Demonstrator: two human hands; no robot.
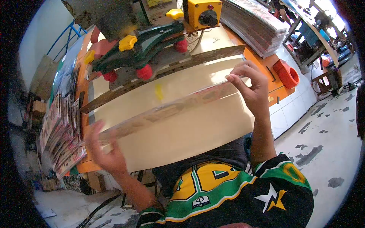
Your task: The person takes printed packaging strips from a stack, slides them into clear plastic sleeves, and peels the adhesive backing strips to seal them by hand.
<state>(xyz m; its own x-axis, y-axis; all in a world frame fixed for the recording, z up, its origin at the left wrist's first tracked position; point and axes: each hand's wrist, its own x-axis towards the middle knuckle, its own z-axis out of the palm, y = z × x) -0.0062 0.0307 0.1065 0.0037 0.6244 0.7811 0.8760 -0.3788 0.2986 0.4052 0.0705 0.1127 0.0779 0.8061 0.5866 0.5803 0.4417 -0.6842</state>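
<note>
A long, thin printed plastic sheet (167, 110), seen nearly edge-on, stretches across a cream board (190, 133) in front of me. My right hand (251, 85) pinches its right end between thumb and fingers. Near the sheet's left end is my left hand (106, 150), smeared by motion; whether its fingers grip the sheet cannot be made out. Behind the sheet, a long brown metal bar (163, 78) crosses the board at a slant. Above that bar sits a dark green machine frame (152, 45) with yellow knobs and red round pads.
Loosely fanned printed sheets (64, 133) lie at the left. A tall stack of sheets (258, 26) stands at the back right, near a red ring-shaped holder (286, 74) on the orange table (275, 60). A yellow control box (204, 14) with a black dial is at the back.
</note>
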